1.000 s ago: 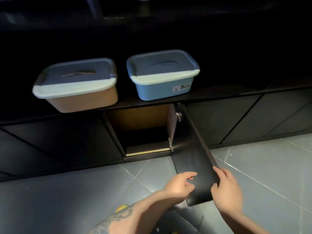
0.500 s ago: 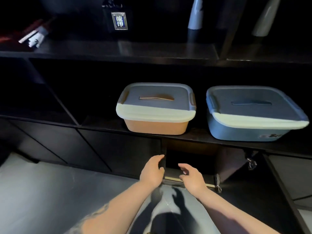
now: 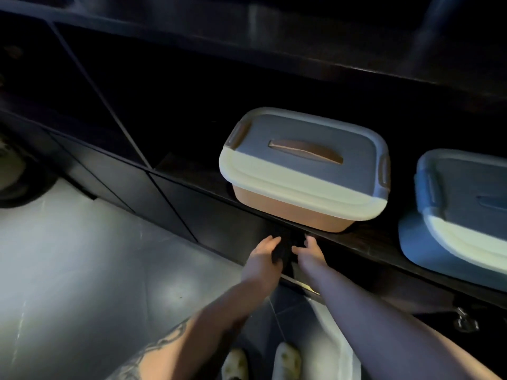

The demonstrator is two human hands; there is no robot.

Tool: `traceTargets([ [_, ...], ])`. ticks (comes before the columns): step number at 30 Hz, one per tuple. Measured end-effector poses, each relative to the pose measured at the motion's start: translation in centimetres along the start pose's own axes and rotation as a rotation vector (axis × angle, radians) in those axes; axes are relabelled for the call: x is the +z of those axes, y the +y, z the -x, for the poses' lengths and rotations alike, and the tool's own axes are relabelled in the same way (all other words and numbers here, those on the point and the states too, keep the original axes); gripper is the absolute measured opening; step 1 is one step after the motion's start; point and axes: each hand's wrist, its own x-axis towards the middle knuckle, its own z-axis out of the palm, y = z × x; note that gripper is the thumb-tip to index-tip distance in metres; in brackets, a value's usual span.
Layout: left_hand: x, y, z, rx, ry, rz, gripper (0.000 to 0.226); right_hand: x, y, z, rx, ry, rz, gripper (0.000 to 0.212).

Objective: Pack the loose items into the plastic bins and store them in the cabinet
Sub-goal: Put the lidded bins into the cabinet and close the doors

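Below, both hands (image 3: pixel 285 256) reach, fingers relaxed, under the orange bin (image 3: pixel 301 174) (long axis left-right).

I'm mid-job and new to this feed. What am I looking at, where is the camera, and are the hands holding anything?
There is no machine here: a person works bare-handed, and the one camera sits on their head, looking down. The left hand and right hand reach toward the dark cabinet edge just under the shelf. It is too dark to tell whether they grip anything. On the shelf stand two lidded bins: an orange bin above the hands and a blue bin to its right. Neither is held.
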Motion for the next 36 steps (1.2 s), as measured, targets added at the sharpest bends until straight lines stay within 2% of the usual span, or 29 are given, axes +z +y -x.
traceTargets([
  [3,0.9,-0.7,0.2,-0.012,0.016,0.002,0.057,-0.1,0.8,-0.2,-0.066,0.093,-0.003,0.037],
  [5,1.4,-1.2,0.7,-0.022,0.062,0.029,0.059,-0.5,1.5,0.3,-0.146,0.098,0.031,0.021],
  [6,1.6,-1.4,1.1,-0.044,0.096,0.067,0.06,-0.6,1.8,0.8,-0.184,0.095,0.061,0.019],
  [8,1.9,-1.8,2.3,-0.113,0.172,0.17,0.066,-0.6,2.6,2.0,-0.234,0.072,0.161,0.031],
  [12,1.5,-3.4,6.1,-0.232,0.224,0.431,0.073,0.4,4.1,4.3,-0.272,-0.118,0.407,0.026],
  [17,-0.4,-7.1,11.4,-0.166,0.22,0.559,0.058,3.1,3.8,7.2,-0.264,-0.362,0.58,0.002],
  [23,-6.4,-14.3,15.5,-0.139,0.205,0.519,0.053,10.4,4.2,13.1,-0.224,-0.579,0.752,0.016],
  [25,-8.6,-17.7,17.2,-0.152,0.185,0.559,0.048,14.1,5.0,15.9,-0.222,-0.611,0.721,0.023],
  [28,-11.9,-22.3,19.6,-0.183,0.26,0.599,0.038,20.8,7.0,20.2,-0.286,-0.539,0.633,0.022],
  [31,-15.9,-25.9,21.1,-0.235,0.418,0.629,0.026,27.6,8.0,23.3,-0.34,-0.391,0.748,0.027],
  [33,-18.8,-27.9,21.7,-0.227,0.468,0.628,0.021,31.7,7.8,24.4,-0.347,-0.328,0.786,0.04],
  [36,-22.7,-30.2,22.2,-0.212,0.477,0.584,0.024,36.9,6.7,25.2,-0.271,-0.316,0.698,0.059],
])
